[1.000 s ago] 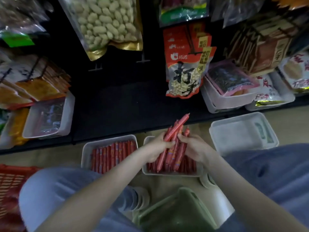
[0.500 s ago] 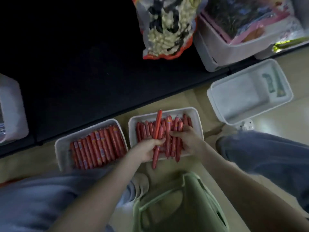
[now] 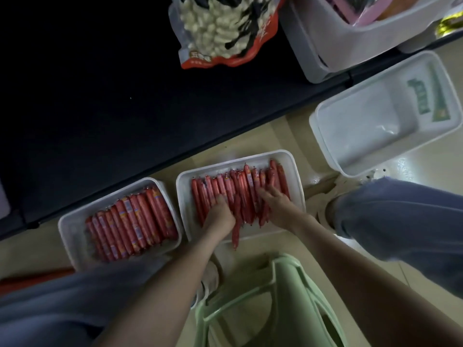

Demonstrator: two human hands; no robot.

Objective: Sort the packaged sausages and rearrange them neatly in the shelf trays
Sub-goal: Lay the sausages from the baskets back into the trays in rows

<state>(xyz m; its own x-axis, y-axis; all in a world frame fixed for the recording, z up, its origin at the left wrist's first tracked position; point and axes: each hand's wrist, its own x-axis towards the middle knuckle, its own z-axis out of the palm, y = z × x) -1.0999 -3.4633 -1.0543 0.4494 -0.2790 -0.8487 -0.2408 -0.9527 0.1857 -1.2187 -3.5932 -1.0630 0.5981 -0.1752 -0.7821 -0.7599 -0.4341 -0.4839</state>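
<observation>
Two white trays stand on the floor in front of me. The left tray (image 3: 72, 236) holds a tidy row of red packaged sausages (image 3: 132, 221). The middle tray (image 3: 240, 159) holds thinner red sausages (image 3: 225, 186), roughly in line; one sausage (image 3: 235, 236) pokes over the near rim. My left hand (image 3: 220, 214) lies on them near the tray's middle, fingers curled round a few. My right hand (image 3: 278, 204) presses flat on the right-hand sausages, fingers spread.
An empty white tray (image 3: 323, 136) sits on the floor at the right. The dark bottom shelf (image 3: 100, 96) carries a bag of peanuts (image 3: 225, 28) and a white bin (image 3: 350, 46). A green stool (image 3: 288, 296) stands between my knees.
The bundle of sausages that both hands held up has come down into the middle tray. My right hand has flattened onto them. The camera has tilted downward.
</observation>
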